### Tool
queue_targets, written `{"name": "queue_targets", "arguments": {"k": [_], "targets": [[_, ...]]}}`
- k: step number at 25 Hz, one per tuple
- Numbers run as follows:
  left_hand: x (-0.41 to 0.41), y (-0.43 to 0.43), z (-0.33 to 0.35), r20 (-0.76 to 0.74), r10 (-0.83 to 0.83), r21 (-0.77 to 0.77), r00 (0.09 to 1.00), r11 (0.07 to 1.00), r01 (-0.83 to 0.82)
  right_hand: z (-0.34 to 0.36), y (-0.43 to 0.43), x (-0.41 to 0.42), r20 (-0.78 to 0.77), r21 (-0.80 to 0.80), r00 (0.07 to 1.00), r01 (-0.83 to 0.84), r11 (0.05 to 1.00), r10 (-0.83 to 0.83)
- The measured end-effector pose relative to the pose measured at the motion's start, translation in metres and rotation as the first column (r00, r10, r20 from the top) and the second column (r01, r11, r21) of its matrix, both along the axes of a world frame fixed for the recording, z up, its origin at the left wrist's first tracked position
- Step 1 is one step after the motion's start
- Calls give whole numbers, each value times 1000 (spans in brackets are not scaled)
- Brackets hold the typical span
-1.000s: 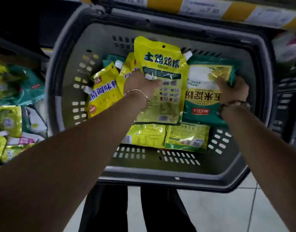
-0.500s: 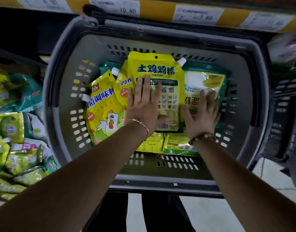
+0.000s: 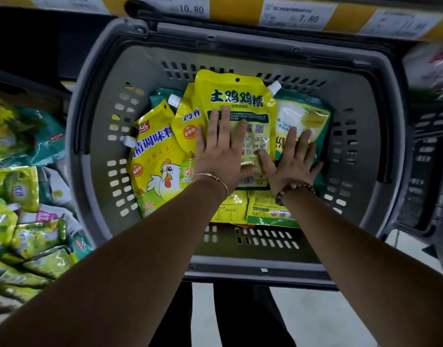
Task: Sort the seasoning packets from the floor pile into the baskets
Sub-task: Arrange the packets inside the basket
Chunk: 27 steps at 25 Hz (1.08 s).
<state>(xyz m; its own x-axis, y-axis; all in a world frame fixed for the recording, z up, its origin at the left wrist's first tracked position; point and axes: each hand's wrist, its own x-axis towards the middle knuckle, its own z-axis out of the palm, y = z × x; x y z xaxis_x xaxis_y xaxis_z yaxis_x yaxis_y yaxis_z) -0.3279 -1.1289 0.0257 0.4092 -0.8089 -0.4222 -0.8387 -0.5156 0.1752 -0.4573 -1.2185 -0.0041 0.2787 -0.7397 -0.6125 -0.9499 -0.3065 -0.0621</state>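
Observation:
A grey plastic basket (image 3: 95,156) stands in front of me with several seasoning packets inside. On top lies a yellow spouted pouch (image 3: 236,96) with dark blue characters. My left hand (image 3: 221,151) rests flat on it, fingers spread, holding nothing. To its right is a green and yellow starch packet (image 3: 306,118); my right hand (image 3: 291,161) lies flat across it and the pouch's lower corner. A yellow pouch with a cartoon chicken (image 3: 156,166) leans at the left of the basket. Two small yellow-green packets (image 3: 263,211) lie under my wrists.
The floor pile of green and yellow packets (image 3: 22,209) sits to the left of the basket. A second dark basket (image 3: 425,186) stands at the right. A shelf edge with price tags (image 3: 300,15) runs along the top. Pale floor tiles (image 3: 328,319) show below.
One second ago each hand gripped a packet, the left the yellow pouch and the right the starch packet. Both were laid down and released; the hands now lie flat, and the right has slid slightly left.

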Motion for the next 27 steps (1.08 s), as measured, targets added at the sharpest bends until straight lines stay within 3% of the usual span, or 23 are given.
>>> {"name": "queue_targets", "arguments": {"k": [3,7,12,16,19,22,27], "targets": [[9,-1,10,-125,24,18,992,1000,-22,16,-2,3,40,36,998,39,999,-41],[38,10,46,-308,165,-93,937,975,-202,49,6,22,282,-100,959,71,993,-40],[69,74,97,-435,333,-307,837,819,-485,97,45,75,605,-175,796,121,977,10],[91,161,113,-473,487,-330,734,674,-661,124,105,117,729,-133,674,-25,991,115],[103,240,114,-502,629,-295,594,521,-801,137,162,153,753,-77,629,-210,975,195],[112,323,114,-475,761,-207,441,391,-897,144,233,188,740,-22,608,-403,915,286],[126,450,99,-396,875,-104,279,258,-960,127,345,233,680,66,591,-638,767,433]]}}
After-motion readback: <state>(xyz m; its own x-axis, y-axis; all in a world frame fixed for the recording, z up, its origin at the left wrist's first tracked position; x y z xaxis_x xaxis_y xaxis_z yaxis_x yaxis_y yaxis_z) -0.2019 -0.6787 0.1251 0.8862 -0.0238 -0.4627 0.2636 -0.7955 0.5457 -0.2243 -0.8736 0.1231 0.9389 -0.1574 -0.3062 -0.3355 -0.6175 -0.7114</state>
